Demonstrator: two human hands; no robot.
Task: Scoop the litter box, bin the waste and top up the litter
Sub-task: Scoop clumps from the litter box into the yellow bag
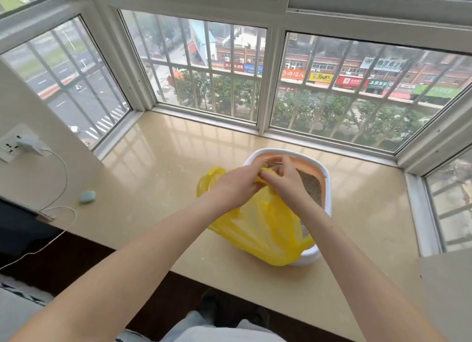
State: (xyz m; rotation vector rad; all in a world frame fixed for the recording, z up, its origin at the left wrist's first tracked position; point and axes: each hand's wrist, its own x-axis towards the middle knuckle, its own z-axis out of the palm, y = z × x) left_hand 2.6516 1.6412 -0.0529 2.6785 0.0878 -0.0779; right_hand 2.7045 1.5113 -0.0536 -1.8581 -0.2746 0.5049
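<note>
A white litter box (327, 178) with an orange inner rim stands on the beige stone windowsill (158, 173), grey litter (313, 185) showing inside. A yellow plastic bag (265, 229) hangs over the box's near left side and hides much of it. My left hand (236, 182) and my right hand (286, 175) meet above the box, and both pinch the bag's top edge between fingers and thumb. One bag handle (208, 179) sticks out to the left of my left hand. No scoop is in view.
A small pale-green object (87, 196) lies on the sill at left. A wall socket with a white charger (30, 144) trails a cable (61, 178) over the sill's left edge. Barred windows (258, 83) close in the sill on three sides.
</note>
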